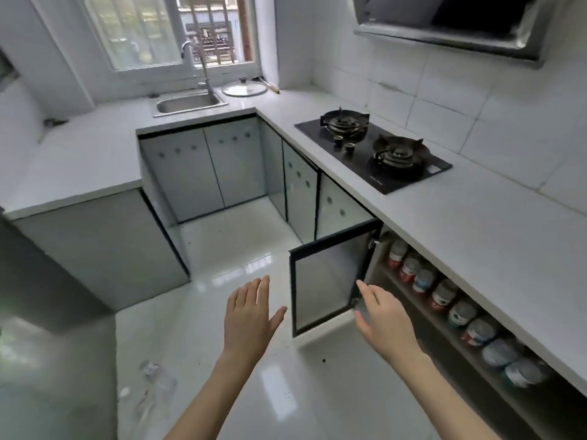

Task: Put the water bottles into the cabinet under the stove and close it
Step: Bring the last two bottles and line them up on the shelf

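In the white-tiled kitchen, under the desk [476, 223] at right, I see the water bottles [441, 293] already shelved in the cabinet, so my right hand [386, 315], fingers loosely spread, reaches the open door [324, 281] to swing it shut while my left hand [249, 315] hovers empty.

Premises: a domestic kitchen. An L-shaped white countertop [460, 223] runs along the far and right walls. A stainless sink [190, 103] with a tall tap [198, 66] sits at the far end beneath a barred window [171, 30]. A two-burner black gas hob [373, 150] is set into the right-hand run, with an extractor hood [451, 23] above. White wall tiles, glass-fronted base cabinets [203, 169] and a glossy tiled floor [241, 249] complete the fit-out.
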